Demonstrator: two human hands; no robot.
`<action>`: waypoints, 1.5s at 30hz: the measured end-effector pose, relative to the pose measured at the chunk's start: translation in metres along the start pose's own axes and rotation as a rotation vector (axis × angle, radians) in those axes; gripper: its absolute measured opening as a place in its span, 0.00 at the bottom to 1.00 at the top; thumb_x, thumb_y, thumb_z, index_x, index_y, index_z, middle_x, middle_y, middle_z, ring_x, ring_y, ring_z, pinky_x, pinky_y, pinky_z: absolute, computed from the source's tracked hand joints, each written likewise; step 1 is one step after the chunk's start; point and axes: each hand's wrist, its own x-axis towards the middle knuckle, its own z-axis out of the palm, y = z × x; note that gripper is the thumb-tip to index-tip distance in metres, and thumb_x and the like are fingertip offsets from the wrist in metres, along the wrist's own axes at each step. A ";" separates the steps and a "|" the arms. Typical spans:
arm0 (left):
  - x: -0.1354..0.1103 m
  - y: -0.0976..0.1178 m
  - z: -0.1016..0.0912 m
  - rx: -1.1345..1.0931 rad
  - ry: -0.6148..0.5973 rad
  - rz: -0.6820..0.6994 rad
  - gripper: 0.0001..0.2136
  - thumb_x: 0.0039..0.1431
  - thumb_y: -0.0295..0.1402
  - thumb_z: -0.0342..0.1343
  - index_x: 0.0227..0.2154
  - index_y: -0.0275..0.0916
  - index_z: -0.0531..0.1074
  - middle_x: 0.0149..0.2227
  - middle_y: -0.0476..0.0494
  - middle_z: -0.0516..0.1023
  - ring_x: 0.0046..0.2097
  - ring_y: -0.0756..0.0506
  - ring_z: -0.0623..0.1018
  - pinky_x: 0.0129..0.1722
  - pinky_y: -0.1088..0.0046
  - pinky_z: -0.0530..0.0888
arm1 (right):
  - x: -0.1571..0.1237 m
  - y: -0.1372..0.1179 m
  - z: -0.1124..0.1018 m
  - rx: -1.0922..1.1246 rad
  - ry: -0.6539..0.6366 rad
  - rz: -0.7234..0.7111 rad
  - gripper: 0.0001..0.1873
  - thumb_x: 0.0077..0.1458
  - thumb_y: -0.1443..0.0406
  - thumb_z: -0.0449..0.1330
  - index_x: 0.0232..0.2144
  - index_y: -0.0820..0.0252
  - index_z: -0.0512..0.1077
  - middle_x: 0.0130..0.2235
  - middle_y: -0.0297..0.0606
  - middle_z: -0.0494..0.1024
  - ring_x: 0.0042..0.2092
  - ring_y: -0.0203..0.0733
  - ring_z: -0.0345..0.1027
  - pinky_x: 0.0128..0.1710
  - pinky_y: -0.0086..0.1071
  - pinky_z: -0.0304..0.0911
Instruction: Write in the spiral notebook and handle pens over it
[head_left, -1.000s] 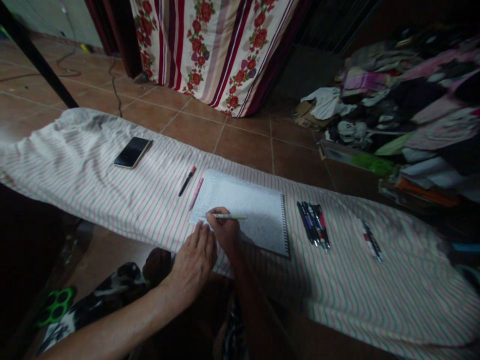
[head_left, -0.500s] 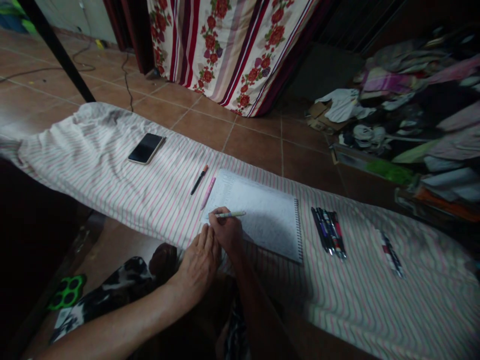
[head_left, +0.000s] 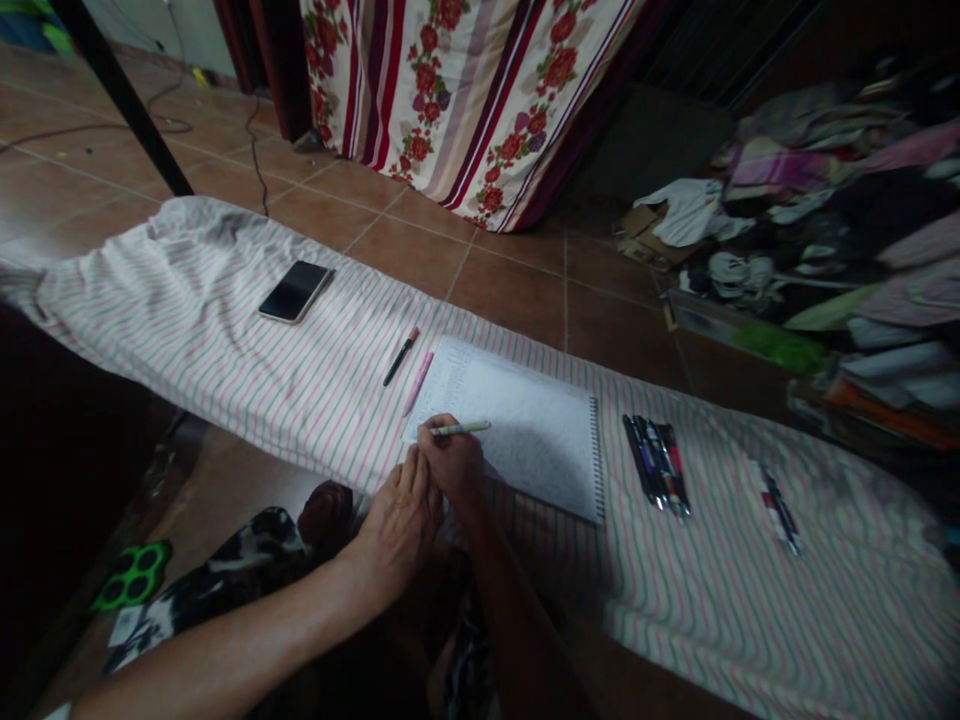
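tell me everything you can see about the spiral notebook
The notebook is a white spiral-bound pad, its wire spiral along the right edge. It lies flat on the striped cloth, page up. The right hand rests on its near left corner, holding a pale pen over the page. A pink pen lies by its left edge.

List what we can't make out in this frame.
Head view, all dim:
Notebook writing: too small to read.
Pen tip: hidden by right hand fingers; contact with page unclear.
Left hand underside: hidden by the hand itself.
Pen bundle: count blurred.
Striped cloth: cut off at right edge.
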 end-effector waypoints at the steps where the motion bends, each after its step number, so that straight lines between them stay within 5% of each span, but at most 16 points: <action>1: 0.001 0.000 -0.001 0.008 0.000 0.002 0.22 0.56 0.26 0.42 0.55 0.28 0.61 0.57 0.30 0.62 0.59 0.37 0.61 0.55 0.60 0.60 | 0.000 0.000 0.000 0.012 -0.004 0.003 0.08 0.49 0.60 0.53 0.24 0.56 0.67 0.21 0.31 0.74 0.26 0.38 0.70 0.27 0.27 0.60; 28: 0.004 0.001 0.009 0.012 0.006 0.008 0.21 0.56 0.27 0.43 0.54 0.29 0.63 0.56 0.31 0.64 0.58 0.37 0.62 0.54 0.61 0.62 | -0.002 0.000 -0.002 0.016 -0.044 -0.058 0.06 0.49 0.62 0.52 0.26 0.56 0.67 0.23 0.31 0.73 0.26 0.36 0.68 0.27 0.26 0.59; 33: 0.003 0.001 0.008 0.008 0.030 -0.018 0.21 0.56 0.25 0.43 0.53 0.30 0.63 0.57 0.32 0.63 0.58 0.37 0.62 0.54 0.61 0.62 | -0.002 -0.003 -0.008 0.167 -0.053 -0.016 0.08 0.49 0.60 0.53 0.25 0.57 0.67 0.21 0.30 0.72 0.24 0.35 0.66 0.26 0.26 0.60; 38: 0.014 -0.004 -0.001 -0.066 -0.043 0.005 0.18 0.55 0.21 0.43 0.48 0.31 0.67 0.52 0.33 0.68 0.55 0.39 0.65 0.47 0.63 0.69 | 0.002 0.002 -0.020 0.418 0.003 0.069 0.13 0.49 0.55 0.54 0.27 0.60 0.67 0.21 0.31 0.71 0.23 0.34 0.65 0.24 0.26 0.60; 45: 0.029 -0.011 -0.032 -0.189 -0.135 0.004 0.14 0.56 0.20 0.43 0.42 0.34 0.69 0.45 0.36 0.71 0.51 0.39 0.67 0.41 0.64 0.72 | -0.005 0.005 -0.046 0.473 0.052 0.110 0.16 0.53 0.54 0.48 0.27 0.60 0.66 0.24 0.35 0.74 0.25 0.34 0.67 0.25 0.26 0.63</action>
